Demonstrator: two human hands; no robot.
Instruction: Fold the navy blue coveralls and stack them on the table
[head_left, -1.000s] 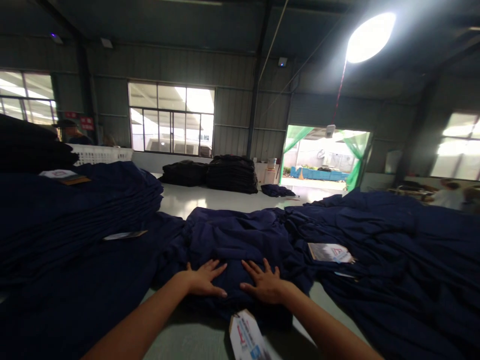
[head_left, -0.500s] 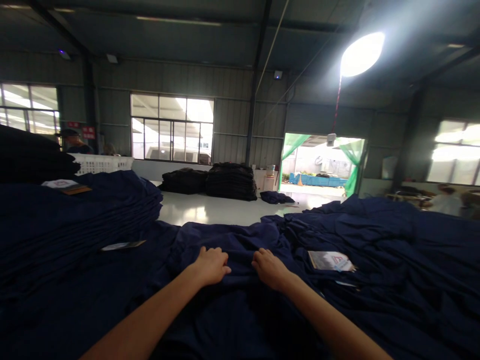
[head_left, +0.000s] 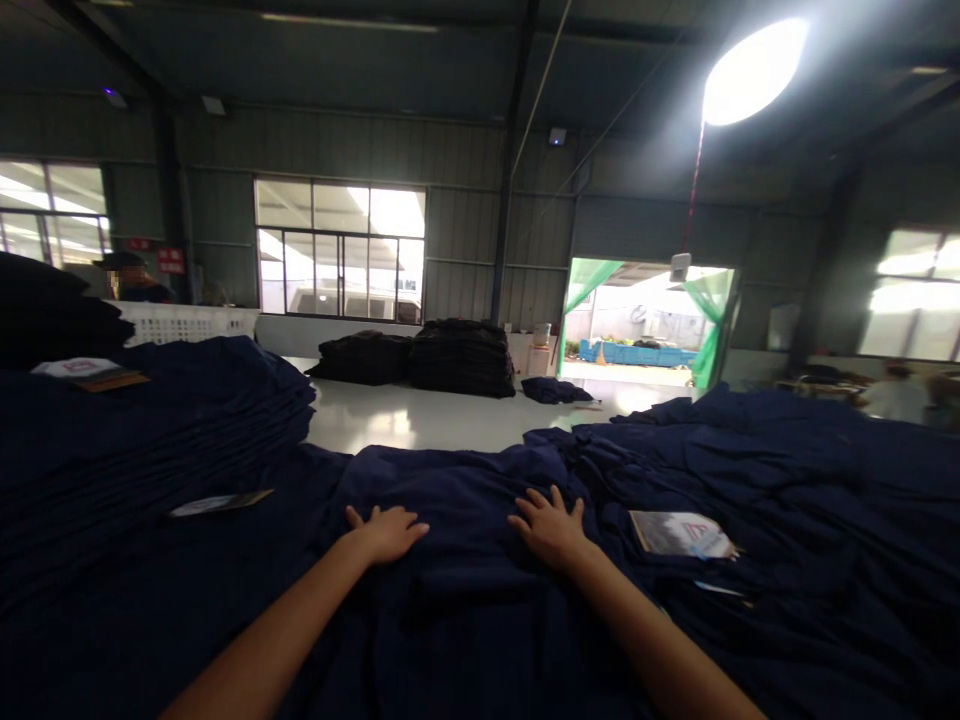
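Observation:
A navy blue garment [head_left: 465, 500] lies spread on the table in front of me; its exact kind cannot be made out. My left hand [head_left: 386, 535] rests on its left part with the fingers spread. On the right part lies my right hand [head_left: 553, 527], palm down, fingers stretched apart. To the left rises a stack of folded navy garments [head_left: 225, 420], with a paper hang tag [head_left: 221, 502] beside it. Loose navy garments [head_left: 810, 470] are heaped on the right, and a white and grey hang tag [head_left: 684, 534] lies on them.
Behind the garments runs a pale table top [head_left: 360, 415] bearing dark garment stacks [head_left: 461, 360] and a small navy bundle [head_left: 556, 391]. A white plastic crate [head_left: 195, 324] stands at the back left near a person [head_left: 139, 275]. Another blurred person [head_left: 896, 392] is far right.
My hands have moved apart, and their bent fingers have opened out flat on the cloth. The fabric between them looks smoother. The view has shifted slightly.

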